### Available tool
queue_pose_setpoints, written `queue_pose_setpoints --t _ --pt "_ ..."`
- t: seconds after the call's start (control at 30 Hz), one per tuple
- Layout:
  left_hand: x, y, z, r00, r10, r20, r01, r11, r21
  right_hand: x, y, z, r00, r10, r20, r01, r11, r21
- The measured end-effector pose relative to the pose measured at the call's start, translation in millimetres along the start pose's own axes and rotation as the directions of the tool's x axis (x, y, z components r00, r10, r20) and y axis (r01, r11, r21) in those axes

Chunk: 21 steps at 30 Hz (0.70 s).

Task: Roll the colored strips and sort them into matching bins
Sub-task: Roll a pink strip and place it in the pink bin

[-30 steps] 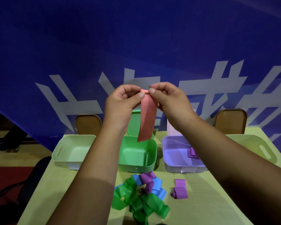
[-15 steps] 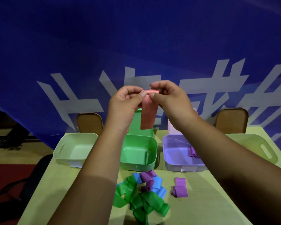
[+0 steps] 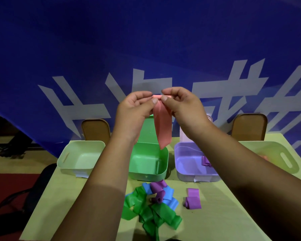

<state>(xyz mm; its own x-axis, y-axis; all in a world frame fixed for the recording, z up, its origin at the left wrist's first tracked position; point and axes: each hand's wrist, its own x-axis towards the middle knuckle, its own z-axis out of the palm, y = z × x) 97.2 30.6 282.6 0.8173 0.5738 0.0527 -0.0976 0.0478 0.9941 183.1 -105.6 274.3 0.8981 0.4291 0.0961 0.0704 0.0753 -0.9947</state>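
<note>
A pink strip (image 3: 162,125) hangs in the air above the bins, its top edge rolled over. My left hand (image 3: 135,108) and my right hand (image 3: 182,106) pinch that rolled top from either side, thumbs facing me. Below stand a pale green bin (image 3: 80,156), a green bin (image 3: 149,161), a purple bin (image 3: 189,160) holding a purple strip (image 3: 206,160), and a yellow-green bin (image 3: 274,159) at the right with something pink inside. A heap of green, blue and purple strips (image 3: 153,204) lies on the table, and a purple strip (image 3: 193,199) lies apart.
The yellow-green table (image 3: 224,214) ends near my body. Two brown chair backs (image 3: 96,129) (image 3: 248,126) stand behind it, in front of a blue banner with white characters. A dark chair (image 3: 33,192) sits at the table's left side.
The pink strip's hanging tail first shortened as my fingers rolled its top, then hangs longer again now. Both hands stayed in place above the bins.
</note>
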Motion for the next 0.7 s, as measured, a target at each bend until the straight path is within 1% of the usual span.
queue_pose_setpoints --t 0.07,0.17,0.4,0.47,0.6,0.7 --pt "0 0 1 1.0 -0.023 0.004 0.023 1.0 -0.008 1 -1 -2 1.0 -0.012 0.005 0.013 0.999 -0.037" --pt "0 0 2 0.999 -0.03 0.011 0.03 0.999 0.041 -1 -5 -2 1.0 -0.022 0.012 0.023 0.999 -0.047" --pt "1 6 1 1.0 0.024 0.0 -0.024 0.995 0.097 -2 -9 -3 1.0 0.017 -0.003 -0.017 0.999 -0.035" --pt "1 7 1 1.0 0.029 0.002 -0.029 0.995 0.095 -2 -10 -3 1.0 0.019 0.0 -0.019 1.0 -0.009" --pt "1 6 1 1.0 0.029 0.005 -0.029 0.997 0.077 -2 -10 -2 1.0 -0.012 -0.015 0.011 0.997 -0.078" --pt "2 4 1 1.0 -0.005 0.006 0.005 1.0 0.022 -1 -11 1 1.0 -0.011 -0.021 0.009 0.997 -0.083"
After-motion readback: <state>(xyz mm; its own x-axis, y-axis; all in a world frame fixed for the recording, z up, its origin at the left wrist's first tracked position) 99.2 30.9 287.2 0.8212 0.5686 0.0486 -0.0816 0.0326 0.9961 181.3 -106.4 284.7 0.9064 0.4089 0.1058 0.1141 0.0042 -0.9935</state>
